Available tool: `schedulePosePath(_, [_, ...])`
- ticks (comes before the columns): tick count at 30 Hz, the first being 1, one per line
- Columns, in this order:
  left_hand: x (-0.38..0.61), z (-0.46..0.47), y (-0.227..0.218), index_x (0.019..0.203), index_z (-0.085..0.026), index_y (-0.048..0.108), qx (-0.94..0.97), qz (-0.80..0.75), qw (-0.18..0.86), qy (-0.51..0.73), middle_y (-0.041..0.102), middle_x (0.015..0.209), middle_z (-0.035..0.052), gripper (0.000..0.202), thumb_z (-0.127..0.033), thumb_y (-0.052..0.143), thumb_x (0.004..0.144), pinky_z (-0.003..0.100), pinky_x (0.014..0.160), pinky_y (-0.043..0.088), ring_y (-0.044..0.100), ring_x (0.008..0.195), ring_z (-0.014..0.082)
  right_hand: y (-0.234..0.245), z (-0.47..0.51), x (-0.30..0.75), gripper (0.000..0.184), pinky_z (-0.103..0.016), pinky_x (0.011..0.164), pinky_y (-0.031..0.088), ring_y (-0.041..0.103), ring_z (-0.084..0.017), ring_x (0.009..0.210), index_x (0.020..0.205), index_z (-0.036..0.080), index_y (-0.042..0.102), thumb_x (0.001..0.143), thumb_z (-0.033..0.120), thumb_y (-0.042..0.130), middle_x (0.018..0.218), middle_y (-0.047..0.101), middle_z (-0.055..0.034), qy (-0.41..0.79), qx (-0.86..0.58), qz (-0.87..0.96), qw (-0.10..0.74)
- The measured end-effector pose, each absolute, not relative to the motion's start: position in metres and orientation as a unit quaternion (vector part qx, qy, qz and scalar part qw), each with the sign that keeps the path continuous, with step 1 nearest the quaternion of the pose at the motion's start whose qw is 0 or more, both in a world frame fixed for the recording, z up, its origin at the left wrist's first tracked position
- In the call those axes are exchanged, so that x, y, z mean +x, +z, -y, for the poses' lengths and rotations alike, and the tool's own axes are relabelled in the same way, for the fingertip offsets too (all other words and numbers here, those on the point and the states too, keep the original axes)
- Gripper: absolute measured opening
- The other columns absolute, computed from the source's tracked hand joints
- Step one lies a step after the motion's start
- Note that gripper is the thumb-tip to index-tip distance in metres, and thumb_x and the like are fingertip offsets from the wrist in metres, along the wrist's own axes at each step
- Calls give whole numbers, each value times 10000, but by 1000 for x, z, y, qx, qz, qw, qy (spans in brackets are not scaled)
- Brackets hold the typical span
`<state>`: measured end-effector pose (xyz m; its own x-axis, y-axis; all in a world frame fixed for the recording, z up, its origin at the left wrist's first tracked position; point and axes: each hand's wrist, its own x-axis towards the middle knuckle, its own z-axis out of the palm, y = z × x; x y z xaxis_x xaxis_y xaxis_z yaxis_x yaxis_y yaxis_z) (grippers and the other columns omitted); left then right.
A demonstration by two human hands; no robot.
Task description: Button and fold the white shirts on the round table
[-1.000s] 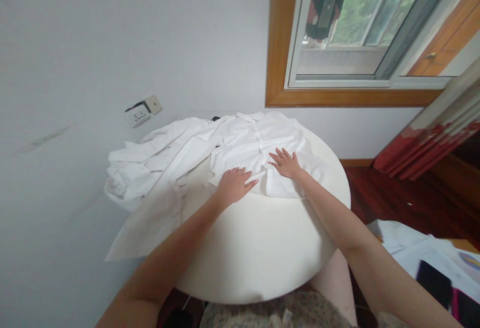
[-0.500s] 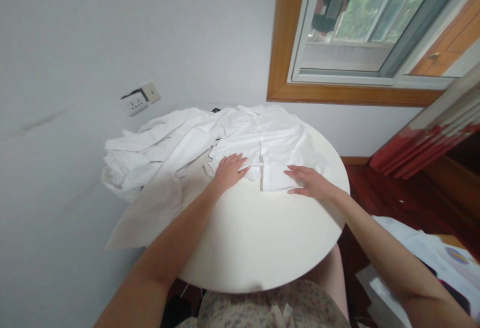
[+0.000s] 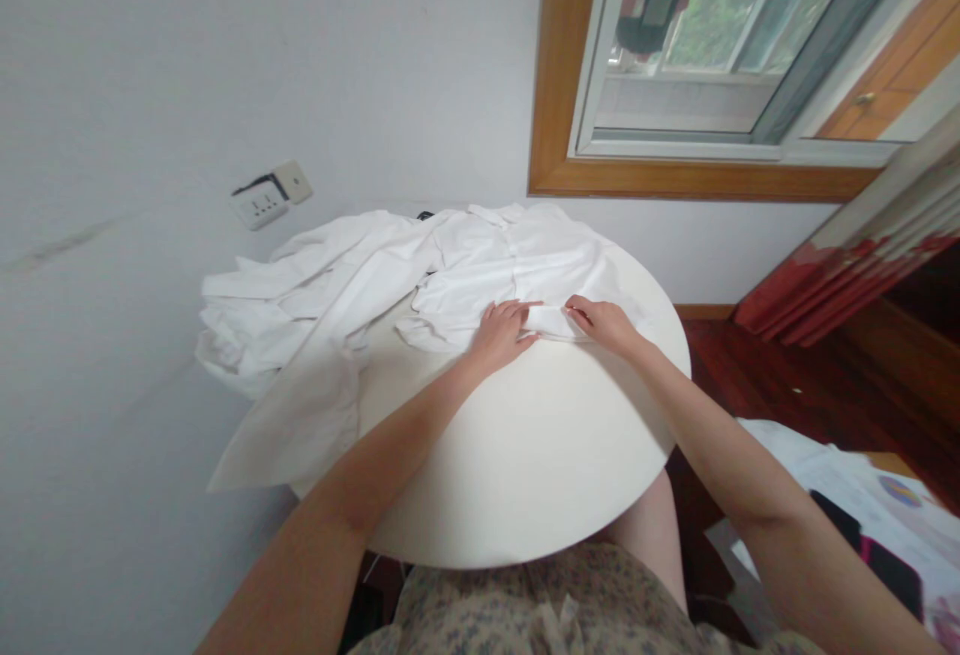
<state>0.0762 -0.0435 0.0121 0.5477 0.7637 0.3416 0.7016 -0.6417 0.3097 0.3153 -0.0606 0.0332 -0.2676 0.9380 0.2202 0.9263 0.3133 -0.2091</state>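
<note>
A white shirt point(image 3: 551, 245) with a collar lies front up on the white round table point(image 3: 510, 465). Its lower edge on the right side is turned up into a folded band. My left hand point(image 3: 504, 333) rests on this band near the button line, fingers stretched and thumb apart. To the right, my right hand point(image 3: 604, 323) has its fingers closed on the folded hem. A crumpled heap of white cloth point(image 3: 300, 265) lies against the shirt's left side, and part of it drapes past the table's left edge.
A wall socket point(image 3: 259, 202) is above the cloth heap. The wood-framed window point(image 3: 551, 170) stands behind the table. A red and white curtain point(image 3: 802, 285) hangs at right. Papers and a dark phone-like object point(image 3: 892, 570) lie low at the right.
My left hand has slid right along the shirt's hem. My right hand has gone from spread fingers to a grip, and the right part of the hem is now turned up.
</note>
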Motion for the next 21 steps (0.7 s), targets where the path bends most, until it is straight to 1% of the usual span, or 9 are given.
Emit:
schedulePosePath(2, [78, 29, 7, 1266, -268, 592, 869, -431, 111, 217, 584, 1343, 67, 429, -260, 583, 838, 508, 1125, 271, 474, 1286, 248, 34, 65, 325, 282, -259, 652, 427, 681, -201, 807, 1092, 258, 612, 949, 439, 451, 931, 739, -31, 44, -560, 810, 166])
schedulePosePath(3, [77, 24, 6, 1218, -283, 628, 866, -432, 128, 215, 600, 1327, 49, 401, -218, 581, 825, 510, 1121, 273, 482, 1282, 243, 35, 67, 333, 292, -269, 692, 448, 682, -205, 848, 1090, 258, 619, 922, 465, 500, 973, 736, -32, 50, -542, 822, 169])
schedulePosePath(6, [72, 14, 2, 1198, -297, 644, 862, -424, 156, 227, 613, 1315, 22, 465, -133, 591, 766, 493, 1124, 275, 489, 1284, 228, 36, 75, 366, 361, -333, 839, 477, 668, -239, 963, 1091, 243, 652, 847, 505, 607, 1048, 726, -56, 26, -504, 846, 175])
schedulePosePath(9, [72, 11, -1, 1205, -268, 646, 846, -437, 167, 256, 632, 1288, 32, 488, -106, 592, 747, 445, 1124, 302, 519, 1258, 212, 36, 84, 403, 393, -384, 915, 480, 655, -256, 1015, 1096, 236, 678, 820, 512, 639, 1080, 718, -72, -6, -512, 834, 205])
schedulePosePath(11, [75, 8, -3, 1154, -248, 680, 821, -470, 170, 276, 651, 1258, 41, 407, -128, 584, 777, 398, 1114, 334, 548, 1226, 202, 33, 90, 421, 422, -395, 932, 488, 649, -253, 1034, 1124, 244, 675, 798, 511, 664, 1110, 709, -69, -5, -519, 825, 224])
schedulePosePath(14, [81, 1, -4, 1060, -231, 726, 790, -513, 182, 281, 691, 1184, 48, 269, -247, 569, 842, 326, 1051, 412, 597, 1161, 204, 26, 97, 433, 454, -399, 946, 493, 636, -248, 1067, 1179, 254, 655, 786, 480, 681, 1171, 686, -62, -4, -512, 828, 230])
schedulePosePath(16, [83, -3, -4, 1022, -221, 739, 780, -526, 196, 276, 717, 1123, 50, 263, -315, 554, 861, 289, 990, 456, 624, 1120, 208, 20, 99, 433, 345, -392, 926, 501, 643, -239, 1044, 1140, 254, 681, 835, 407, 630, 1150, 695, -58, -25, -517, 823, 232])
schedulePosePath(18, [85, -5, -5, 998, -205, 747, 767, -541, 207, 277, 730, 1083, 61, 285, -350, 539, 869, 269, 946, 478, 636, 1102, 215, 16, 100, 428, 253, -380, 878, 511, 655, -231, 983, 1056, 244, 717, 881, 318, 551, 1079, 716, -61, -61, -539, 802, 248])
schedulePosePath(21, [83, -7, -9, 994, -190, 749, 751, -550, 218, 293, 731, 1079, 69, 308, -366, 530, 867, 265, 940, 482, 634, 1111, 217, 17, 99, 418, 269, -385, 848, 496, 633, -241, 952, 999, 216, 735, 895, 266, 492, 1004, 708, -91, -108, -573, 755, 299])
